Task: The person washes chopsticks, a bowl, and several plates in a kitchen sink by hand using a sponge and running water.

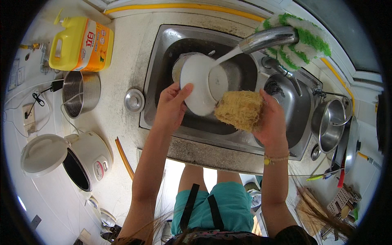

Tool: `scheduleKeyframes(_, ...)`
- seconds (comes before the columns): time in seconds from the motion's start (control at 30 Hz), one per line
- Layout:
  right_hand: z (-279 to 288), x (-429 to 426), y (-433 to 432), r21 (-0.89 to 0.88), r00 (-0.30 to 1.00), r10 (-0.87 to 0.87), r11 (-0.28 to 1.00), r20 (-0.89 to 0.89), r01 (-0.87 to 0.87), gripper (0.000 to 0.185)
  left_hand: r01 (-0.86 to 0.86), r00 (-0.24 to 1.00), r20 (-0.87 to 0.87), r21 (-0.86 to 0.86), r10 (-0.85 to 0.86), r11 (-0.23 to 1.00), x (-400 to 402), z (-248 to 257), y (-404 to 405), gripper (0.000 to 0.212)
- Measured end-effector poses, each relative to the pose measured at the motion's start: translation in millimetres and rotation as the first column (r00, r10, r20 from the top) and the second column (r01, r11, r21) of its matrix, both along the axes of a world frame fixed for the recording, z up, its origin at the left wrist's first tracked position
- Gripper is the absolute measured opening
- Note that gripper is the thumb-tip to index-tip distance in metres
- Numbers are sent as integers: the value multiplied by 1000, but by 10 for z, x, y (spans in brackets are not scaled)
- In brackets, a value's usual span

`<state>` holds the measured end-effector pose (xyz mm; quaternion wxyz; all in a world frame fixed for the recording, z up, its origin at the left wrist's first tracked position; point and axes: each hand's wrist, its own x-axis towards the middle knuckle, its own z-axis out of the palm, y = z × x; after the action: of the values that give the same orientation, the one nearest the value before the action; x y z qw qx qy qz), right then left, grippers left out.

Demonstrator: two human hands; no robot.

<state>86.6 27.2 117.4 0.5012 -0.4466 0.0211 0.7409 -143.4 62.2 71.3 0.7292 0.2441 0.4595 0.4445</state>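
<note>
My left hand [173,105] grips the rim of a white bowl [197,98], tilted over the larger basin of the stainless steel sink [190,128]. In my right hand [271,122] is a tan fibrous scrubbing pad [240,110], beside the bowl's right edge. Water runs from the chrome faucet [269,38] onto the bowl. Behind and beneath the bowl, another dish [177,69] shows in part inside the basin. The fingertips of my right hand are partly hidden by the pad.
A green-and-white fluffy cloth [306,43] lies behind the faucet. Left of the sink are a metal drain strainer [134,101], a yellow detergent jug [69,46], a steel pot [92,92] and an open rice cooker [98,153]. Metal pans [329,125] stand at the right.
</note>
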Motion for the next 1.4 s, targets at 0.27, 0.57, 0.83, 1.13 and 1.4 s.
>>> scheduleKeyframes(0.27, -67, -503, -199, 304, 113, -408, 443, 906, -843, 25, 134, 988, -81, 56, -129, 989, 237, 52, -388, 26)
scheduleKeyframes(0.57, -217, -489, -192, 356, 227, -338, 392, 913, -848, 28, 197, 973, -153, 171, -172, 965, 176, 69, -619, 23)
scheduleKeyframes(0.83, -488, -469, -213, 243, 437, -156, 959, 886, -150, 34, -219, 970, 93, -88, 227, 972, 398, 277, -513, 30)
scheduleKeyframes(1.13, -514, -840, -484, 356, -82, -420, 844, 904, -400, 30, -397, 844, 266, -274, 465, 876, 629, 19, -369, 29)
scheduleKeyframes(1.4, -545, -138, -393, 448, -13, -450, 892, 893, -65, 30, -427, 830, 286, -225, 479, 876, 447, -263, 115, 28)
